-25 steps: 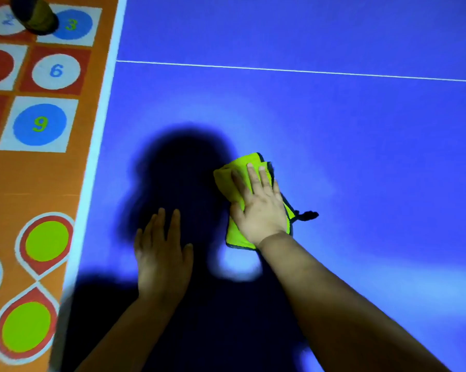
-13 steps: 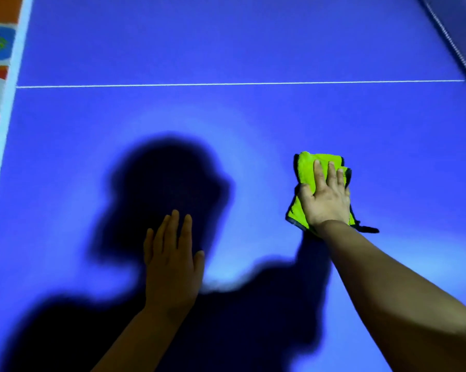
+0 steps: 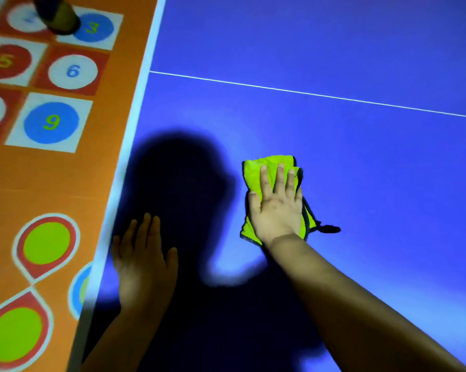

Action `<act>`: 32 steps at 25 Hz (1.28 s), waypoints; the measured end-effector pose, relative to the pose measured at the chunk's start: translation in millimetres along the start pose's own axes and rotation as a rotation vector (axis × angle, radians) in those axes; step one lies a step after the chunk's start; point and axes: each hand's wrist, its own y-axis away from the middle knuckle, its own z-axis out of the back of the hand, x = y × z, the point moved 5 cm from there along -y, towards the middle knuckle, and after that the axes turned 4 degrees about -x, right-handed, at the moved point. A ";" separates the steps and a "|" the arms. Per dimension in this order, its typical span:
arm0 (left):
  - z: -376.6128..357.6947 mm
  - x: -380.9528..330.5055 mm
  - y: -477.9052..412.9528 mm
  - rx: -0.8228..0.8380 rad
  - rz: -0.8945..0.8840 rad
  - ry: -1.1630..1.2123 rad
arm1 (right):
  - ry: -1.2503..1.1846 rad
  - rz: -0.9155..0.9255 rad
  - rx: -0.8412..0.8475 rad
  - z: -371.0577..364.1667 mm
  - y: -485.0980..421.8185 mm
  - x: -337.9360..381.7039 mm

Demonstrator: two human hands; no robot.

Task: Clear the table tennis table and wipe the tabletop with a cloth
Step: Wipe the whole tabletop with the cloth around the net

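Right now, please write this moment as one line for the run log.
step: wiping tabletop | right hand: flat, presses yellow cloth | left hand: flat on tabletop near left edge

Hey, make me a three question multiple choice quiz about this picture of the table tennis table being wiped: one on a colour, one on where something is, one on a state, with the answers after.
1. What colour is the cloth?
A. Red
B. Yellow-green with a dark trim
C. White

2. Where does the left hand rest?
A. On the cloth
B. On a paddle
C. Flat on the blue tabletop, near its white edge line

3. How is the right hand?
A. Flat, with straight fingers pressing on the cloth
B. A fist holding nothing
C. Lifted well off the table

Answers:
1 B, the cloth shows bright yellow-green with dark edging.
2 C, the left hand lies on the blue surface beside the white edge, apart from the cloth.
3 A, its fingers lie straight across the cloth.
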 end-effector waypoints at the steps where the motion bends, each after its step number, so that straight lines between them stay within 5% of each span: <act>1: 4.2 17.3 1.3 0.006 0.024 -0.006 | 0.004 0.062 0.006 -5.3 4.1 30.3; 8: 28.8 106.5 17.0 -0.016 0.104 -0.010 | 0.035 0.478 0.064 -39.5 46.6 221.9; 14: 32.1 96.9 12.2 -0.010 0.090 -0.025 | -0.017 0.676 0.058 -37.6 25.1 232.7; 32: -70.6 -258.8 -50.1 -0.016 -0.283 0.055 | -0.084 -0.086 -0.079 35.3 -97.1 -238.2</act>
